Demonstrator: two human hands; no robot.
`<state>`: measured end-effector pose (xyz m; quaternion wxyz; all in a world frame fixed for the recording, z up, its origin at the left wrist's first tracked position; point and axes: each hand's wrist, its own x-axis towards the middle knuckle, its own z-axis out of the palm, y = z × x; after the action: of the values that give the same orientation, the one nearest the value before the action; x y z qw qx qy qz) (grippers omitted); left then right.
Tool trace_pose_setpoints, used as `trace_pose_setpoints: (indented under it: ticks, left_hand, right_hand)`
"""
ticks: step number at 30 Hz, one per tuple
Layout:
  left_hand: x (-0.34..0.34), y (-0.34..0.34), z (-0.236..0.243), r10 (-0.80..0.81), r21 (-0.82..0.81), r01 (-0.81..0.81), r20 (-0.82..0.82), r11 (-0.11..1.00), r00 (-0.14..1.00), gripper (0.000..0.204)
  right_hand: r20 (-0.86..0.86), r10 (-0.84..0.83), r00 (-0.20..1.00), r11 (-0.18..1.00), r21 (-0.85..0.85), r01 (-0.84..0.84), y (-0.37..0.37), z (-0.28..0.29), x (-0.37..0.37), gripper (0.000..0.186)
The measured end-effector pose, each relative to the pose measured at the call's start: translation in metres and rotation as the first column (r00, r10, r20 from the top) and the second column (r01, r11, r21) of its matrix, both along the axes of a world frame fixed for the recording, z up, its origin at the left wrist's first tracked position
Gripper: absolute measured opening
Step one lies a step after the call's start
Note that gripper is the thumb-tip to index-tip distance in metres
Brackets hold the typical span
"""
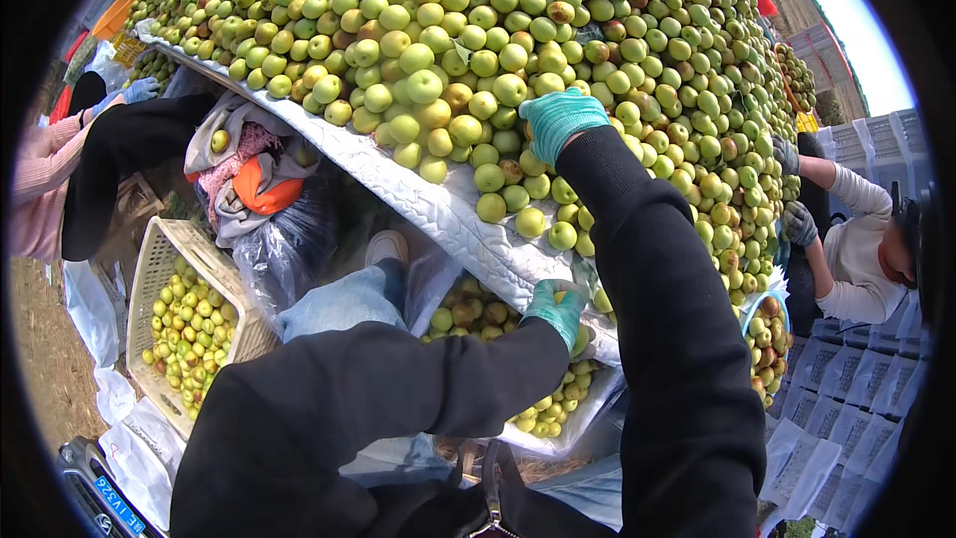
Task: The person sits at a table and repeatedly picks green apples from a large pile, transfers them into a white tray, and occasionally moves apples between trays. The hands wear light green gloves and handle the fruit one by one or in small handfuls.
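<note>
A big heap of small round green fruits (428, 90), jujubes by their look, some with brown patches, lies on a white quilted sheet (438, 204). My right hand (566, 124), in a teal knit glove, rests on the near slope of the heap. Its fingers curl down among the jujubes, and whatever is under them is hidden. Close to the sheet's near edge, my left hand (556, 313), gloved alike, is closed around a yellowish-green jujube (561, 296). Below that hand stands a lined container of greener and browner jujubes (548, 418), partly covered by my left sleeve.
At left, a beige plastic crate (189, 234) holds more jujubes, beside a bag with clothes (264, 184). A co-worker in pink (48, 174) sits far left; another in white (856, 239) reaches into the heap at right. A filled basket (767, 344) and stacked pale crates (846, 379) stand at right.
</note>
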<state>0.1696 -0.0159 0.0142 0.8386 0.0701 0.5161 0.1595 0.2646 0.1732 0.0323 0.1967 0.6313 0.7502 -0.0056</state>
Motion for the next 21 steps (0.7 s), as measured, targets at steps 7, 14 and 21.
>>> trace_pose_setpoints:
  ticks: [7,14,21]
  left_hand:
    - [-0.027,-0.001,-0.001,0.091,-0.054,-0.089,0.040,0.995,0.995,0.032]
    - [-0.078,0.015,-0.004,0.003,0.106,-0.009,0.055,0.994,0.998,0.018]
    - [-0.072,-0.013,-0.018,-0.164,0.078,0.163,0.007,0.984,0.986,0.021]
  right_hand:
    - [-0.361,-0.076,0.929,0.906,0.364,0.215,-0.043,0.010,0.013,0.036]
    - [-0.947,-0.288,-0.143,0.686,-0.308,0.659,-0.334,0.003,0.042,0.040]
    - [-0.821,-0.419,-0.388,0.190,-0.497,0.847,-0.437,-0.152,0.050,0.034]
